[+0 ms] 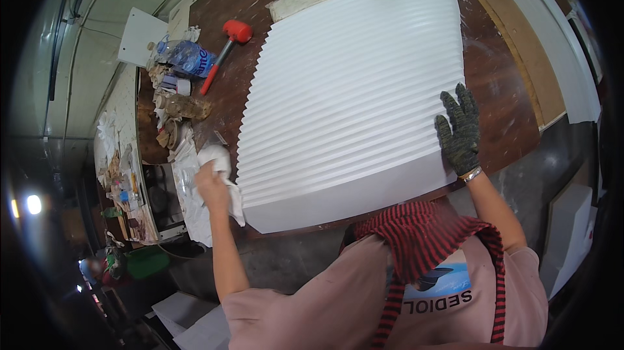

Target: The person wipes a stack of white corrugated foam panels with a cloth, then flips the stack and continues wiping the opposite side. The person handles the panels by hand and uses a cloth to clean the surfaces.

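Observation:
A large white ribbed panel [351, 103] lies on the dark brown worktable [500, 90], a flat plain strip along its near edge. My right hand [460, 132], in a dark knitted glove, rests on the panel's right edge with the fingers spread. Bare, my left hand [212, 187] is closed on a white cloth [216, 155] beside the panel's near left corner. Part of the cloth hangs down by that corner. The left fingertips are partly hidden by the cloth.
Left of the panel lies a red-headed mallet [238, 31]. Behind it are a large plastic bottle [188, 57], a brownish jar [185, 107] and crumpled scraps. Pale blocks [305, 0] sit at the far edge. White panels [552, 44] stand at the right.

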The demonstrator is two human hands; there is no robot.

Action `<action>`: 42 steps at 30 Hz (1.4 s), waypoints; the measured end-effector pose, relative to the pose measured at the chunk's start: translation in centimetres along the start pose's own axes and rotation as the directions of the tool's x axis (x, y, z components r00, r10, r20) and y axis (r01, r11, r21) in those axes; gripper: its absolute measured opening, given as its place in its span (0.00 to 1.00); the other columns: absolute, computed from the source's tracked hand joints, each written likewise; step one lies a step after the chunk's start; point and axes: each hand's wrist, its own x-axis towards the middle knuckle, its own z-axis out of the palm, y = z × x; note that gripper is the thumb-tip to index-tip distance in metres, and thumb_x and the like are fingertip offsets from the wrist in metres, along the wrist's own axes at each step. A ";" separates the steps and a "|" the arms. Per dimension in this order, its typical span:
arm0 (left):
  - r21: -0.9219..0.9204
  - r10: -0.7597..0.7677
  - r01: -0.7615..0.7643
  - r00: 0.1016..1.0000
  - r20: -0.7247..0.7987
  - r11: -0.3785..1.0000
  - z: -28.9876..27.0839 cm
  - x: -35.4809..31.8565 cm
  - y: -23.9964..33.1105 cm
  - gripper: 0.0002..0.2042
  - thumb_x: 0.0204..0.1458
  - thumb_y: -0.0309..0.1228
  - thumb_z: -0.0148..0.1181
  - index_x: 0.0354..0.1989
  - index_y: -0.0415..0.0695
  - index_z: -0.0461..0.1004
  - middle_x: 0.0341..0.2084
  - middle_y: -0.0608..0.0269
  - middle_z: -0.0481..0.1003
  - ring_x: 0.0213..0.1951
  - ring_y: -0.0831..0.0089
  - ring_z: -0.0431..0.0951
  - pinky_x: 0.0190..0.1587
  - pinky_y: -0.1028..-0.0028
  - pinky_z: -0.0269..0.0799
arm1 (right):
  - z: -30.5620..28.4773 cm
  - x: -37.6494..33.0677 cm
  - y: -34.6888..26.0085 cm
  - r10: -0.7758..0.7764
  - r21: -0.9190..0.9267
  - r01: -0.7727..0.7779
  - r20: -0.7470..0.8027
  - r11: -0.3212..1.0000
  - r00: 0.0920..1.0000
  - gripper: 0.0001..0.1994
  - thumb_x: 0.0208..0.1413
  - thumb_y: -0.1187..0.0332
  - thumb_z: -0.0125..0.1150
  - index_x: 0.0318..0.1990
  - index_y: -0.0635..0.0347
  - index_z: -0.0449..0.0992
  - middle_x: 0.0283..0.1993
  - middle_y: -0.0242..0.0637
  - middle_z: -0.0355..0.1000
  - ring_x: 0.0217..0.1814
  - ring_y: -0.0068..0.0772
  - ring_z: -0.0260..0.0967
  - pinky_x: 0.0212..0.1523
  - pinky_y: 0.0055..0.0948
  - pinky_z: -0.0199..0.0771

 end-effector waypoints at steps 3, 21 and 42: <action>-0.425 -0.093 0.003 0.977 -0.190 0.905 -0.8 0.2 3.6 0.18 0.51 0.17 0.55 0.51 0.35 0.77 0.50 0.48 0.77 0.55 0.51 0.74 0.62 0.58 0.66 | 0.1 0.1 0.0 -0.007 -0.008 0.007 -0.019 1.000 1.000 0.24 0.58 0.65 0.64 0.64 0.54 0.74 0.73 0.53 0.60 0.75 0.58 0.54 0.74 0.52 0.54; -0.397 0.596 -0.559 0.802 -0.037 0.728 4.3 -0.5 19.6 0.20 0.47 0.20 0.61 0.52 0.43 0.79 0.56 0.55 0.76 0.57 0.52 0.73 0.63 0.55 0.63 | -0.2 0.2 -0.3 0.001 -0.066 0.000 0.011 0.998 1.000 0.24 0.58 0.65 0.64 0.63 0.54 0.74 0.73 0.53 0.60 0.74 0.58 0.55 0.73 0.52 0.55; -0.396 0.774 -0.735 0.627 -0.087 0.551 7.0 4.3 29.3 0.18 0.46 0.19 0.64 0.47 0.46 0.82 0.54 0.64 0.79 0.57 0.61 0.75 0.56 0.59 0.69 | -0.9 0.2 -0.5 0.038 0.027 -0.038 0.011 0.999 0.999 0.24 0.58 0.64 0.63 0.63 0.53 0.74 0.73 0.55 0.59 0.76 0.62 0.52 0.75 0.54 0.51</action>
